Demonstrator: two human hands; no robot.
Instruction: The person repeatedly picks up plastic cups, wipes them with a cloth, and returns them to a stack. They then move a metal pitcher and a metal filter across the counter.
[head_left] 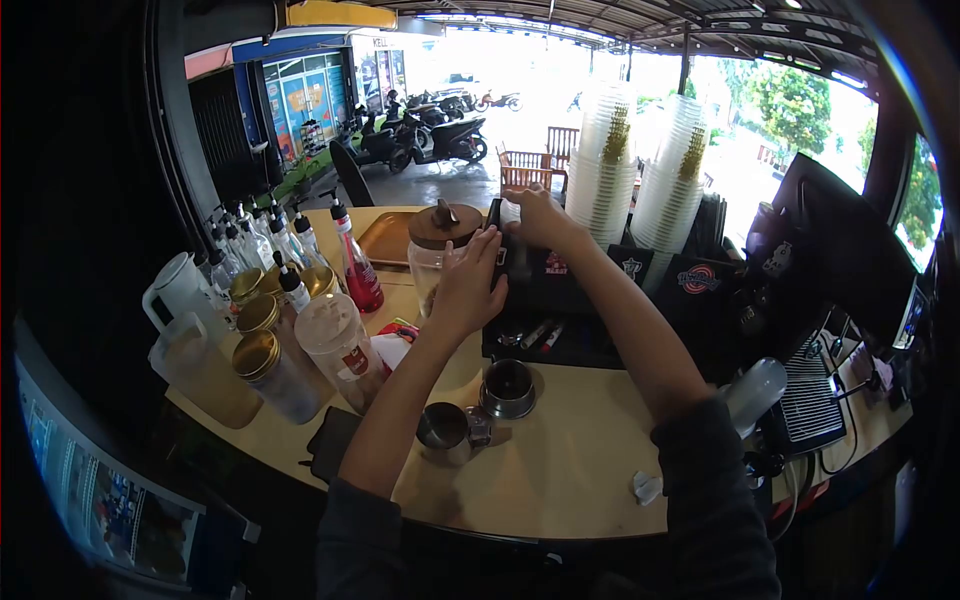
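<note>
Both my arms reach forward over a tan counter [570,450]. My left hand [468,285] presses against the front of a black machine [540,285] beside a glass jar with a brown lid [440,235]. My right hand [530,215] grips the top of the same black machine, fingers curled over a small white part. What lies between the hands is partly hidden by them. Two small metal cups [507,388] [443,428] stand on the counter under my forearms.
Lidded jars [262,365], a red syrup bottle [358,268], several squeeze bottles and a white pitcher [180,290] crowd the left. Tall stacks of clear plastic cups [605,165] rise behind. A dark coffee machine [820,250] stands right; a phone [330,440] lies near the front edge.
</note>
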